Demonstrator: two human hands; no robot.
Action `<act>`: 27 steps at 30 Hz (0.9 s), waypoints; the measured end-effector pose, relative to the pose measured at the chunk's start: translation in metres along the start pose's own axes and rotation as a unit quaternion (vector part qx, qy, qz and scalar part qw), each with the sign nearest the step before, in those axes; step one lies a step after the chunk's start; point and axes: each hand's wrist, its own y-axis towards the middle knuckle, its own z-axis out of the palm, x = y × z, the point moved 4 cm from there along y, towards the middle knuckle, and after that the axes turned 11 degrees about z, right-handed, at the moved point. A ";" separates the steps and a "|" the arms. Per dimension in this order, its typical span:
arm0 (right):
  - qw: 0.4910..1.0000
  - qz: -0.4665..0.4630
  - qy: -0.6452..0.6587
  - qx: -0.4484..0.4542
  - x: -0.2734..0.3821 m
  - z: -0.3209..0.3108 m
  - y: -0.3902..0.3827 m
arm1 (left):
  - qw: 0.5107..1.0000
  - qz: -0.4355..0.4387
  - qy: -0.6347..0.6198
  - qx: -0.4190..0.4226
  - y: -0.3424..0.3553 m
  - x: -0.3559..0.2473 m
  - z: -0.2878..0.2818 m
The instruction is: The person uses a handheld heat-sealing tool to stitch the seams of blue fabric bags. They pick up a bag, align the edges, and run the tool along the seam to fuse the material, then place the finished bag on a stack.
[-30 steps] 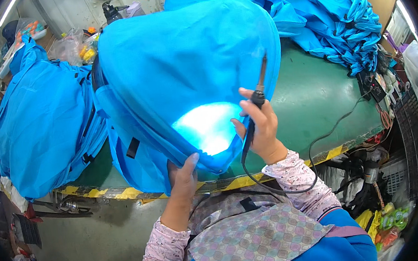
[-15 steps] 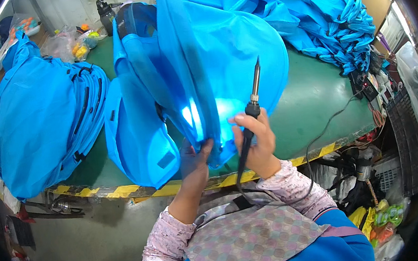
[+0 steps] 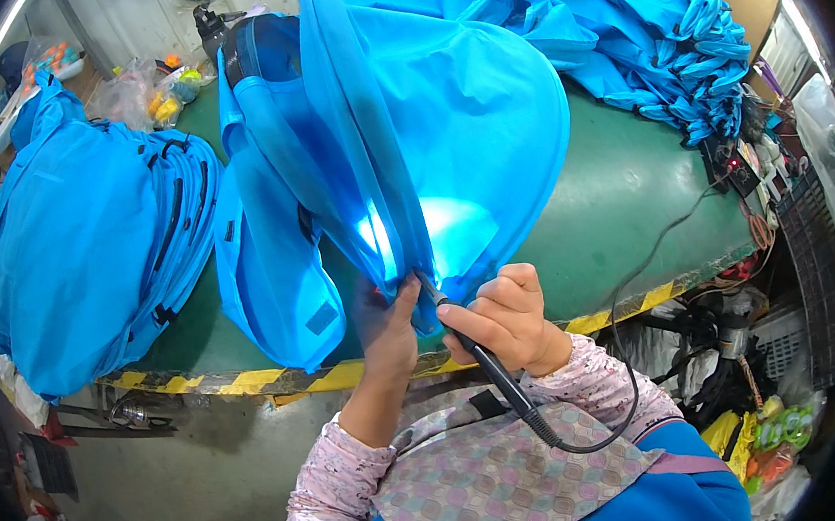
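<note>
On my far left a pile of blue bags (image 3: 85,252) lies stacked on the green table (image 3: 634,210), as it did a second ago. What has changed is the bag (image 3: 405,131) I am working on: a second ago its broad face was spread toward me with the glow showing through the middle; now it is turned edge-on and folded, so a narrow seam runs down to my hands and the lit patch (image 3: 430,234) sits just above them. I judge that the work has gone from looking over the panel to dealing with one spot on its lower edge.

My left hand (image 3: 386,329) is closed on that lower edge, fingers and thumb pinching the fabric from below, so the bag hangs up and away from the grip and leans on the table. Just to the right, my right hand (image 3: 505,317) is wrapped tight round the black tool (image 3: 488,364), held like a pen. It has swung down: half a second ago it pointed up, now its tip meets the fabric right beside my left fingertips. Its cord (image 3: 626,341) loops off right toward the table edge. More blue bags (image 3: 667,35) are heaped at far right.
</note>
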 end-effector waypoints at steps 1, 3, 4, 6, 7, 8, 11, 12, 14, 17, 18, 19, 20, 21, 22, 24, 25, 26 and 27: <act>1.000 0.007 -0.003 -0.002 0.001 -0.001 0.003 | 1.000 -0.012 0.005 0.000 -0.002 0.001 0.000; 0.999 0.042 0.017 0.004 0.000 0.001 0.010 | 1.000 -0.010 0.013 0.005 -0.002 0.001 0.000; 0.998 0.059 0.029 0.008 -0.002 0.003 0.013 | 1.000 0.003 0.015 0.009 -0.002 0.001 0.000; 0.983 0.140 0.119 0.029 -0.013 -0.003 0.015 | 1.000 0.012 0.021 0.006 -0.002 -0.001 -0.002; 0.968 0.192 0.164 0.003 -0.017 -0.013 0.014 | 1.000 0.009 0.027 -0.002 -0.003 -0.006 -0.003; 0.947 0.243 0.210 -0.022 -0.019 -0.020 0.011 | 0.999 0.007 0.032 -0.010 -0.004 -0.010 -0.006; 0.957 0.195 0.110 -0.183 -0.043 -0.033 0.001 | 0.958 -0.104 0.241 0.112 -0.003 -0.032 -0.021; 0.968 0.181 -0.001 -0.175 -0.058 -0.030 0.006 | 0.916 -0.146 0.340 0.153 -0.004 -0.045 -0.028; 0.957 0.209 -0.105 -0.172 -0.097 -0.025 0.012 | 0.714 -0.239 0.554 0.355 -0.001 -0.093 -0.009; 0.943 0.264 -0.067 -0.189 -0.127 -0.013 0.015 | 0.809 0.040 0.473 0.347 0.017 -0.179 0.042; 0.948 0.251 -0.049 -0.189 -0.130 -0.013 0.016 | 0.864 0.122 0.419 0.250 0.045 -0.191 0.051; 0.953 0.236 -0.025 -0.186 -0.131 -0.012 0.019 | 0.791 0.292 0.500 0.197 0.074 -0.206 0.064; 0.959 0.221 -0.015 -0.174 -0.123 -0.010 0.027 | 0.766 0.370 0.515 0.107 0.102 -0.211 0.065; 0.965 0.207 -0.009 -0.163 -0.109 -0.009 0.034 | 0.761 0.342 0.547 0.067 0.139 -0.211 0.060; 0.969 0.193 -0.002 -0.152 -0.100 -0.006 0.038 | 0.754 0.312 0.578 0.027 0.170 -0.218 0.051; 0.971 0.172 0.022 -0.164 -0.092 -0.007 0.041 | 0.831 0.141 0.526 0.114 0.219 -0.232 0.032; 0.973 0.162 0.017 -0.163 -0.088 -0.013 0.044 | 0.856 0.052 0.489 0.159 0.225 -0.232 0.033; 0.975 0.152 0.014 -0.162 -0.086 -0.017 0.044 | 0.810 0.143 0.545 0.162 0.224 -0.242 0.039; 0.977 0.166 -0.001 -0.135 -0.090 -0.023 0.037 | 0.755 0.232 0.590 0.168 0.216 -0.252 0.058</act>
